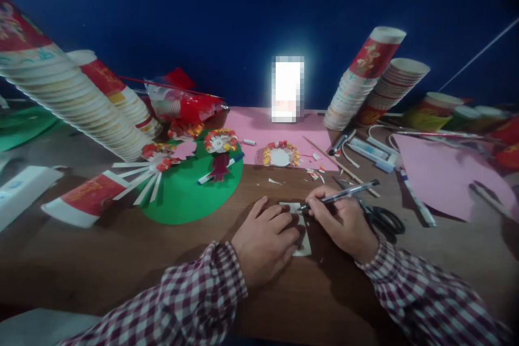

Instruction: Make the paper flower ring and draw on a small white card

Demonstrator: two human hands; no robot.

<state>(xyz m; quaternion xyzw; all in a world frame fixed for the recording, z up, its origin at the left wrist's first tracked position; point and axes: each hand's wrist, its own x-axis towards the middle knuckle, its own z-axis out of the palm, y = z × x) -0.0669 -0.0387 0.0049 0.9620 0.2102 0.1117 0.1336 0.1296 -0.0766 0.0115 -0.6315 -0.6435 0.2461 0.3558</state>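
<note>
Flat on a small pale strip of paper (302, 247) lies my left hand (270, 238), its fingers stretched out and covering much of the strip. My right hand (340, 219) grips a pen (352, 190), whose tip meets the upper part of the strip or hovers just over it; I cannot tell which. Beside my right hand, partly hidden behind it, rest black-handled scissors (387, 220). Beyond both hands, a ring of red and yellow curled pieces (281, 154) sits on a pink paper sheet (251, 124).
Tall stacks of paper cups lean at left (97, 102) and right (360, 81). A green paper circle (182, 200) carries a marker (206, 177) and cut pieces. A cut-open cup (87, 200) lies at left. Wooden sticks (357, 175) and pink paper (438, 178) are at right.
</note>
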